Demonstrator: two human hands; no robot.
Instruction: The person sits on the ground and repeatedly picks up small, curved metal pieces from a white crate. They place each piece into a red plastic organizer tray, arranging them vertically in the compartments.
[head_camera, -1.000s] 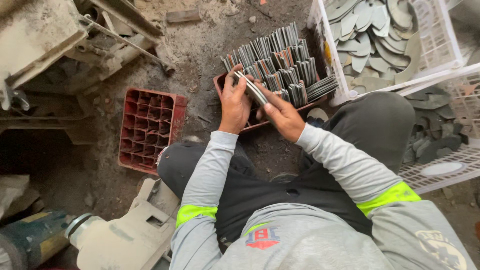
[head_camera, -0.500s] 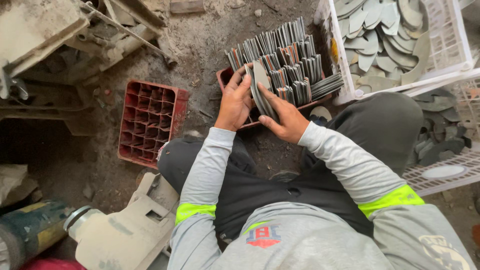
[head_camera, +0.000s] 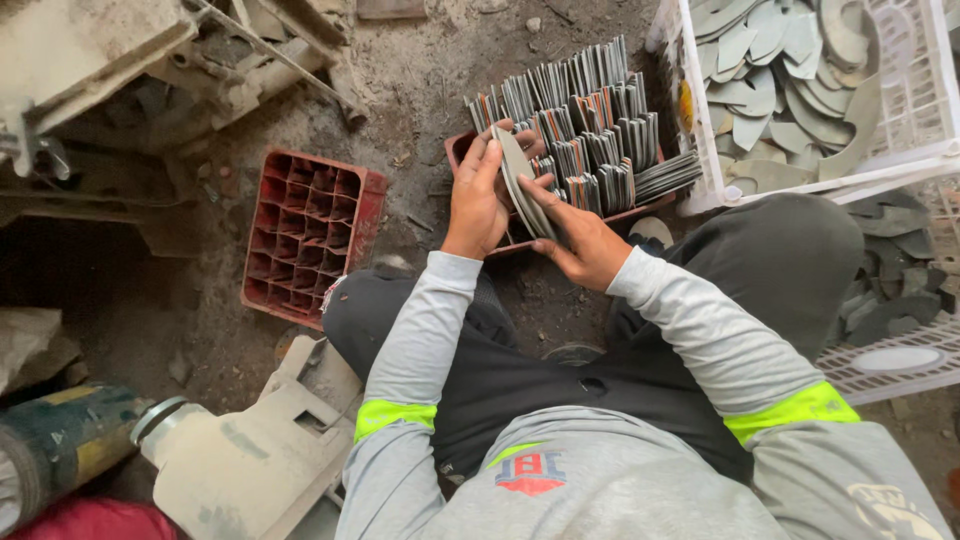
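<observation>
the red plastic grid tray (head_camera: 560, 215) lying on the dirt floor (head_camera: 420, 90) is largely filled: most of its cells hold upright thin grey metal pieces (head_camera: 590, 110), and only the near corner by the wrists looks unfilled. a second, empty red plastic grid tray (head_camera: 312, 235) lies to its left, and the white plastic crate (head_camera: 930, 110) at the right is piled with curved grey blades. the left hand (head_camera: 478, 200) and right hand (head_camera: 575, 235) are both closed around a small stack of flat curved grey metal blades (head_camera: 522, 180), held on edge just over the fuller tray's near side.
</observation>
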